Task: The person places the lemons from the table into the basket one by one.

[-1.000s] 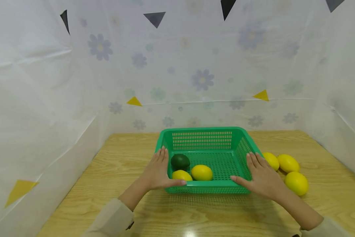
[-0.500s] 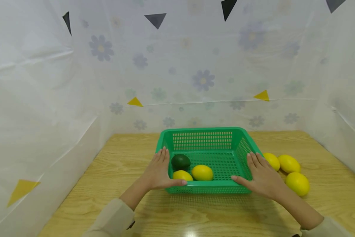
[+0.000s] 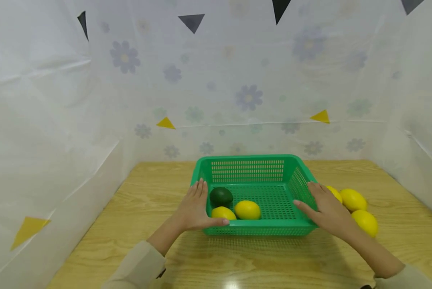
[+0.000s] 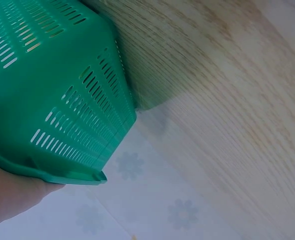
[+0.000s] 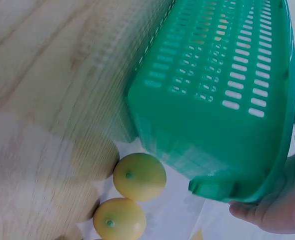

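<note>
A green plastic basket (image 3: 259,230) with slotted walls stands on the table in the head view. In its left front part lie a dark green avocado (image 3: 221,197) and two lemons, one lemon (image 3: 247,210) whole in view and another lemon (image 3: 224,213) partly behind the front rim. My left hand (image 3: 191,210) rests on the left front corner, fingers straight along the side rim, thumb on the front rim. At the right front corner is my right hand (image 3: 329,212), fingers extended at the side rim, thumb pointing inward over the corner. The right wrist view shows fingers (image 5: 287,200) right by the rim.
Right of the basket sit three more lemons: a far lemon (image 3: 353,200), a near lemon (image 3: 365,223) and a lemon (image 3: 335,194) partly covered by my right hand. The wooden table (image 3: 129,216) ends at a flower-patterned sheet (image 3: 216,80) behind and at both sides.
My right hand has shifted a little to the right and outward along the basket's corner, covering more of the lemons beside it. The left hand stays in place on the rim.
</note>
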